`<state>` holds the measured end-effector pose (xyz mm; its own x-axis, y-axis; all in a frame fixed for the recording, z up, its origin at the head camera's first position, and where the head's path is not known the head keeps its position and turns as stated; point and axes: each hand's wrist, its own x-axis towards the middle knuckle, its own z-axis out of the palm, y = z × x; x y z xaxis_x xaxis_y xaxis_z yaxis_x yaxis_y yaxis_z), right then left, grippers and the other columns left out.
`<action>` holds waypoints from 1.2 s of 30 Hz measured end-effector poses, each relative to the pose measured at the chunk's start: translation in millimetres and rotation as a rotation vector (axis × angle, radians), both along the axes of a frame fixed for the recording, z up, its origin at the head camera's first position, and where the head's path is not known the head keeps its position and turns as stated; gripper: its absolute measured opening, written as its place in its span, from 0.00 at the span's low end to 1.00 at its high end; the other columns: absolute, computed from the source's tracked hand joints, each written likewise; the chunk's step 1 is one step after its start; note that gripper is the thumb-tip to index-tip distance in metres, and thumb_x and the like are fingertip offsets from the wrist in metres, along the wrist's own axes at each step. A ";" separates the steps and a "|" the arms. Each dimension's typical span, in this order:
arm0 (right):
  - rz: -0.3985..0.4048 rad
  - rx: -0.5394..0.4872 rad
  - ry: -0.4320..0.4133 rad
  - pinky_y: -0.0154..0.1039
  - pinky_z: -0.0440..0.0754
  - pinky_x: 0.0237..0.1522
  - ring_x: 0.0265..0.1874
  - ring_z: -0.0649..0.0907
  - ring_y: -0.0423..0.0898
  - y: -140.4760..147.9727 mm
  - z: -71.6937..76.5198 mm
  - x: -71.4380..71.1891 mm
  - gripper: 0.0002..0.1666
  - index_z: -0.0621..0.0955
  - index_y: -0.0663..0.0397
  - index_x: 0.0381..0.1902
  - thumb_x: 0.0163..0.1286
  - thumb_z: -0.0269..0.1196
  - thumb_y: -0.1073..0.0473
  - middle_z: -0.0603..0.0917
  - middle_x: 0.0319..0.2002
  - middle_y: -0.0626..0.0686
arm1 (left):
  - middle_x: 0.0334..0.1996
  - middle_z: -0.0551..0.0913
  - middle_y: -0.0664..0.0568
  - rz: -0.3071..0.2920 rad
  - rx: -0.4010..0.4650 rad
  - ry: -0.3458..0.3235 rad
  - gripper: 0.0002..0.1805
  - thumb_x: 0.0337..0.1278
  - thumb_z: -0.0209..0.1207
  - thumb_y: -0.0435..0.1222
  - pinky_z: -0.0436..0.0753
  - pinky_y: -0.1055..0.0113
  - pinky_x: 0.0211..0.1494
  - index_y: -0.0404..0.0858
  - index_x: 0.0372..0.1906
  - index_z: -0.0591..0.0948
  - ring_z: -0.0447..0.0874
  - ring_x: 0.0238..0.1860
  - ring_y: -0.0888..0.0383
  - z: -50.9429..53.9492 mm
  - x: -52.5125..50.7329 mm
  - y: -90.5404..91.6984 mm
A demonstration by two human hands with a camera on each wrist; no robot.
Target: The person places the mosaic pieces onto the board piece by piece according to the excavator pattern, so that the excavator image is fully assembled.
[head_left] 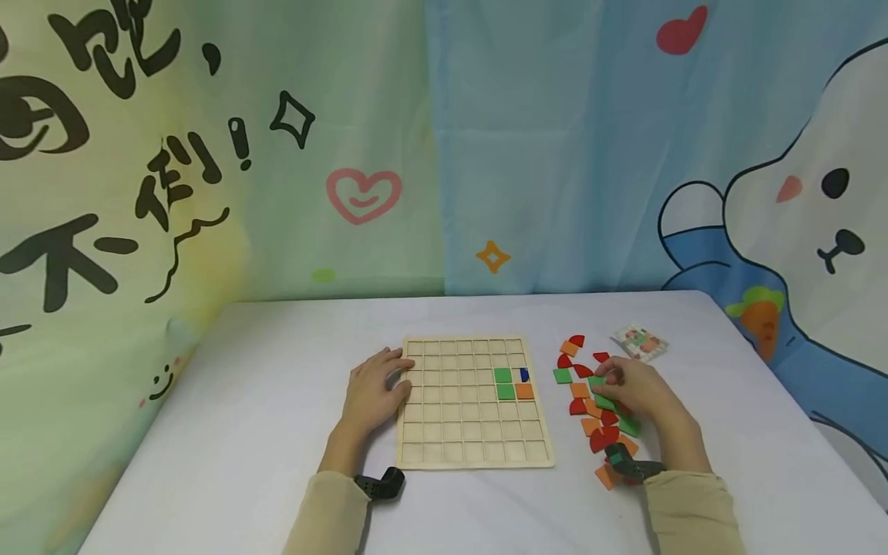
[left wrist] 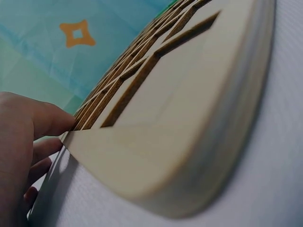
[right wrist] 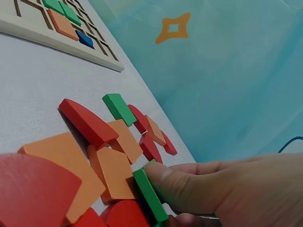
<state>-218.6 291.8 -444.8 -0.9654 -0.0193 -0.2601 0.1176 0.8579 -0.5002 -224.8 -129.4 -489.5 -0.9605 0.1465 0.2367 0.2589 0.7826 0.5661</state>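
Note:
A wooden grid board (head_left: 454, 432) lies flat on the white table. Two green tiles (head_left: 502, 375), an orange tile (head_left: 524, 391) and a small blue piece with a rounded side (head_left: 524, 375) sit in its cells towards the right. My left hand (head_left: 375, 389) rests against the board's left edge, thumb and fingertips touching the rim. Over the loose pieces right of the board, my right hand (head_left: 641, 389) pinches a green tile (right wrist: 150, 194), which stands tilted at the thumb tip in the right wrist view. Its other fingers are mostly hidden there.
Loose orange tiles (head_left: 579, 391), red rounded pieces (head_left: 577, 406) and more green tiles (head_left: 563, 376) spread in a band right of the board. A clear packet (head_left: 641, 341) of coloured pieces lies behind them. A printed curtain (head_left: 520, 154) hangs beyond the table's far edge.

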 end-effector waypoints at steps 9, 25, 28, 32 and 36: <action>-0.025 -0.007 -0.018 0.38 0.73 0.36 0.36 0.73 0.49 -1.7 -2.6 -0.2 0.16 0.77 0.58 0.41 0.61 0.67 0.55 0.76 0.34 0.55 | 0.64 0.74 0.51 -0.015 0.002 -0.023 0.18 0.54 0.58 0.41 0.59 0.46 0.70 0.48 0.52 0.81 0.63 0.70 0.50 2.8 1.1 0.0; 0.019 0.009 -0.015 0.38 0.71 0.32 0.34 0.73 0.48 -4.5 2.4 0.6 0.17 0.77 0.59 0.41 0.60 0.67 0.55 0.72 0.31 0.54 | 0.64 0.74 0.51 -0.015 -0.025 -0.003 0.19 0.54 0.58 0.42 0.60 0.46 0.69 0.47 0.52 0.81 0.64 0.70 0.50 2.1 0.7 -3.4; 0.015 0.009 -0.023 0.37 0.70 0.31 0.33 0.72 0.48 -4.3 0.8 1.4 0.16 0.76 0.58 0.39 0.60 0.68 0.56 0.71 0.31 0.53 | 0.64 0.74 0.50 -0.011 -0.019 -0.002 0.19 0.53 0.58 0.42 0.60 0.46 0.68 0.47 0.52 0.81 0.65 0.69 0.50 -0.5 2.6 -2.7; 0.009 0.010 -0.027 0.36 0.70 0.31 0.33 0.73 0.47 -2.0 -1.2 0.4 0.16 0.75 0.57 0.39 0.59 0.68 0.56 0.72 0.31 0.53 | 0.64 0.74 0.50 -0.014 -0.020 0.002 0.19 0.53 0.58 0.42 0.61 0.46 0.68 0.47 0.52 0.81 0.65 0.69 0.49 -1.1 3.0 -1.3; 0.015 0.006 -0.014 0.37 0.70 0.32 0.33 0.73 0.47 0.5 0.4 -2.1 0.17 0.75 0.57 0.41 0.60 0.68 0.55 0.73 0.31 0.53 | 0.64 0.74 0.50 -0.015 -0.010 0.014 0.19 0.53 0.58 0.42 0.60 0.45 0.68 0.47 0.52 0.81 0.65 0.69 0.49 2.4 1.1 -0.2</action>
